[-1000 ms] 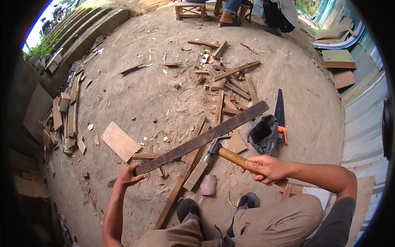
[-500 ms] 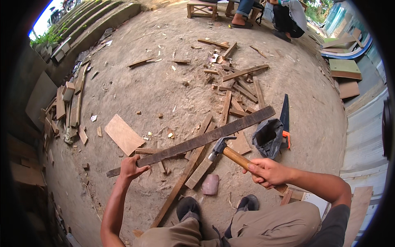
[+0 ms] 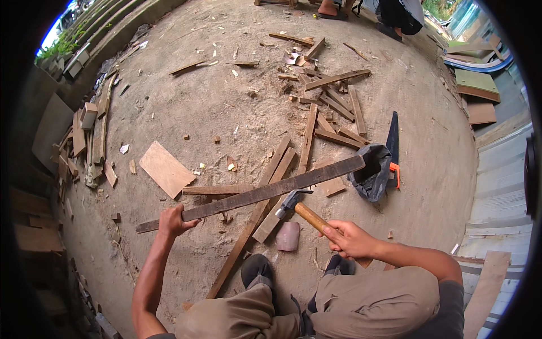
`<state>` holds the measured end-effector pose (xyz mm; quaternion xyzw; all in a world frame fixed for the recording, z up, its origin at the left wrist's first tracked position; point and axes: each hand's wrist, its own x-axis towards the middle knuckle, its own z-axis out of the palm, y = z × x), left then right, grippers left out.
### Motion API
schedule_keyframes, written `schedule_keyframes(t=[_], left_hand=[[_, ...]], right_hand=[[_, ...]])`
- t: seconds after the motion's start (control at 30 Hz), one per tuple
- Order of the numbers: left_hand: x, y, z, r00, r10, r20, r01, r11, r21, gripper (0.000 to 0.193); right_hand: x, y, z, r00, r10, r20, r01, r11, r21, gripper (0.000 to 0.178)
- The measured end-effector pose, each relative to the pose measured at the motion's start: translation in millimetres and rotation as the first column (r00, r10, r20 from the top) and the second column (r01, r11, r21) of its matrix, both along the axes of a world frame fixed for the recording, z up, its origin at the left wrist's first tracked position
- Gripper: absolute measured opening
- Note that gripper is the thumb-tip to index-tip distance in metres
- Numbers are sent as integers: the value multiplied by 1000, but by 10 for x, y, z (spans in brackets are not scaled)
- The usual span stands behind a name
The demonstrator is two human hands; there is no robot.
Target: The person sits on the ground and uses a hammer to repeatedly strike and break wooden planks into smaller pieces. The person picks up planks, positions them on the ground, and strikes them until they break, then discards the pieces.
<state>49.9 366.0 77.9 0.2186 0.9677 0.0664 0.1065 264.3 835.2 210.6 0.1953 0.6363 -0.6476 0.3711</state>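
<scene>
My left hand point(image 3: 174, 221) is closed around the left part of a long dark wooden strip point(image 3: 271, 191), which slants up to the right above other pieces of wood. Gripped in my right hand point(image 3: 345, 238) is a claw hammer point(image 3: 309, 213) with a wooden handle. Its metal head lies just below the strip, close to the strip's middle. Under the strip are a long thin plank point(image 3: 240, 254) and a shorter wooden block point(image 3: 270, 221). A pinkish rounded block point(image 3: 288, 236) sits on the ground between the hammer head and my shoes.
A black plastic bag point(image 3: 370, 179) stands open beside the strip's right end, with a handsaw point(image 3: 393, 152) next to it. Loose sticks point(image 3: 339, 80) lie farther off. Plywood point(image 3: 166, 169) lies left, near a scrap wood pile point(image 3: 84, 138). People's feet point(image 3: 332, 12) show at the far edge.
The strip and my left hand have shifted slightly left, and the strip's right end now sits lower. The hammer has moved a little left and down. The view has tilted downward.
</scene>
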Motion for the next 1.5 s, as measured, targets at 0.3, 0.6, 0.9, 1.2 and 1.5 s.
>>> schedule_keyframes(t=[0.3,0.6,0.9,1.2,1.5], left_hand=[[219,-255,19,997,5,-71,-6,1000,-8,70],[745,1183,145,832,380,405,-443,893,72,77],[734,1148,40,845,394,362,-483,852,199,75],[1016,1615,-102,985,165,-54,-141,940,310,59],[980,2303,256,828,-65,557,-538,185,822,27]], right_hand=[[148,-201,-159,999,-36,-27,35,998,-45,39],[-308,-202,-54,798,-602,-34,589,791,-166,36],[-46,-143,-573,893,-380,-242,406,912,65,35],[76,-375,-825,869,-15,-494,280,839,466,36],[169,-505,-1014,793,328,-513,115,747,655,36]])
